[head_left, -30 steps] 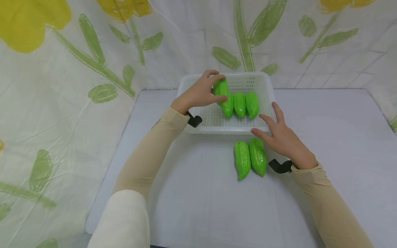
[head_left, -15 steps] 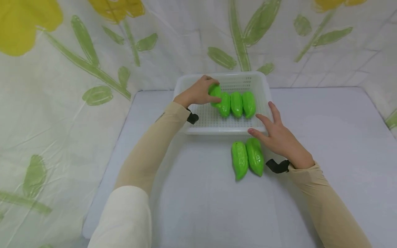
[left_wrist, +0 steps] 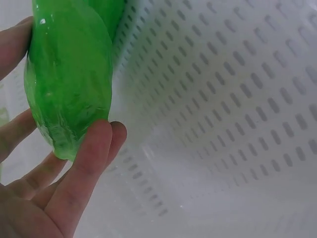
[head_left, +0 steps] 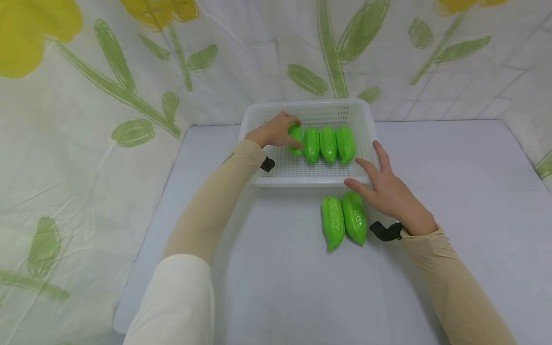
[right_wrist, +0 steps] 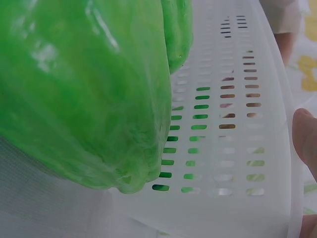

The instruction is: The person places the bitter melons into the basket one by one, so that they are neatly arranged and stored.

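My left hand (head_left: 275, 131) holds a glossy green pepper (head_left: 295, 140) between thumb and fingers, low in the left half of a white perforated basket (head_left: 302, 181). In the left wrist view the fingers surround this lumpy, tapered pepper (left_wrist: 69, 79). Three similar peppers (head_left: 328, 144) lie side by side in the basket, just right of it. My right hand (head_left: 390, 192) has its fingers spread at the basket's front right corner. A fingertip (right_wrist: 306, 139) lies right at the rim in the right wrist view.
Two more green peppers (head_left: 343, 220) lie side by side on the pale table (head_left: 276, 287), in front of the basket and left of the right wrist. A white cloth (head_left: 250, 52) with painted flowers hangs behind the table.
My left hand has lowered the pepper into the basket and shifted it left, so it now sits beside the other three instead of overlapping them. The right hand stays at the corner.
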`<action>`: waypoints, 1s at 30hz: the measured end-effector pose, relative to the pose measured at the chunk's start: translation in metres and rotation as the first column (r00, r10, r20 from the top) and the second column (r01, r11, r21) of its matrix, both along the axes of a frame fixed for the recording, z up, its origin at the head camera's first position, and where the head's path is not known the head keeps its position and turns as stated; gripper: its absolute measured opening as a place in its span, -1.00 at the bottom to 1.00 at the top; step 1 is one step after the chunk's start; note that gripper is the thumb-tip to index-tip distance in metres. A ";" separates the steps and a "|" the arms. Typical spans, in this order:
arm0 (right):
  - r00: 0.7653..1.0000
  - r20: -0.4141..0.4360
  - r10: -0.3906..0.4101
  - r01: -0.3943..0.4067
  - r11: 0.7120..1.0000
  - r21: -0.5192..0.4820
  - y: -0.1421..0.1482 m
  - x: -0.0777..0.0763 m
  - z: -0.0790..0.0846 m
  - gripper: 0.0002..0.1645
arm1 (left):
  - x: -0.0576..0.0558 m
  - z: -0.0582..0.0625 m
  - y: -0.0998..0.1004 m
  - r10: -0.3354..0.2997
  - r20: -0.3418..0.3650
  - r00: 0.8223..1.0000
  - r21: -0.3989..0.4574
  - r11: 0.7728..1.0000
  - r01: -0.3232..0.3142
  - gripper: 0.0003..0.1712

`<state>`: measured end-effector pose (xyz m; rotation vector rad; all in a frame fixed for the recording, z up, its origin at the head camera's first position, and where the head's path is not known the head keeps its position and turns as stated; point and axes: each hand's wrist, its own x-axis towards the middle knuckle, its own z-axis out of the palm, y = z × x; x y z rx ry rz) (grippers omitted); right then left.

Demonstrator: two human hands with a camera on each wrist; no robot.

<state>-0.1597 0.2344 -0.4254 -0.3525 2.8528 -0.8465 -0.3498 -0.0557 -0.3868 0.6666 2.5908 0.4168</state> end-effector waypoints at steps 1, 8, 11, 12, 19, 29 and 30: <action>1.000 0.000 0.001 -0.001 1.000 -0.001 0.000 0.000 0.000 0.02 | -0.001 -0.002 0.000 0.000 0.000 1.000 -0.005 1.000 0.000 -0.07; 1.000 0.003 0.001 -0.001 1.000 -0.003 0.000 0.000 0.000 0.01 | -0.004 -0.015 0.003 0.015 0.028 0.999 -0.040 0.999 -0.014 -0.05; 1.000 0.002 0.001 -0.001 1.000 -0.003 0.000 0.000 0.000 0.01 | -0.005 -0.018 0.005 0.022 0.041 0.999 -0.051 0.999 -0.020 -0.06; 1.000 0.000 0.001 -0.001 1.000 -0.004 0.000 0.000 0.000 0.01 | -0.005 -0.018 0.005 0.022 0.045 0.999 -0.054 0.998 -0.020 -0.06; 1.000 -0.009 -0.003 0.003 1.000 -0.001 0.000 0.000 -0.001 0.01 | -0.005 -0.019 0.007 0.000 0.045 0.999 -0.062 0.998 0.003 -0.05; 1.000 -0.003 -0.005 0.005 1.000 0.002 0.000 -0.001 -0.001 0.02 | -0.008 -0.022 0.007 -0.019 0.031 0.999 -0.066 0.998 0.021 -0.04; 1.000 -0.003 -0.004 0.004 1.000 0.002 0.000 -0.001 -0.001 0.02 | -0.008 -0.022 0.007 -0.019 0.031 0.999 -0.064 0.998 0.021 -0.03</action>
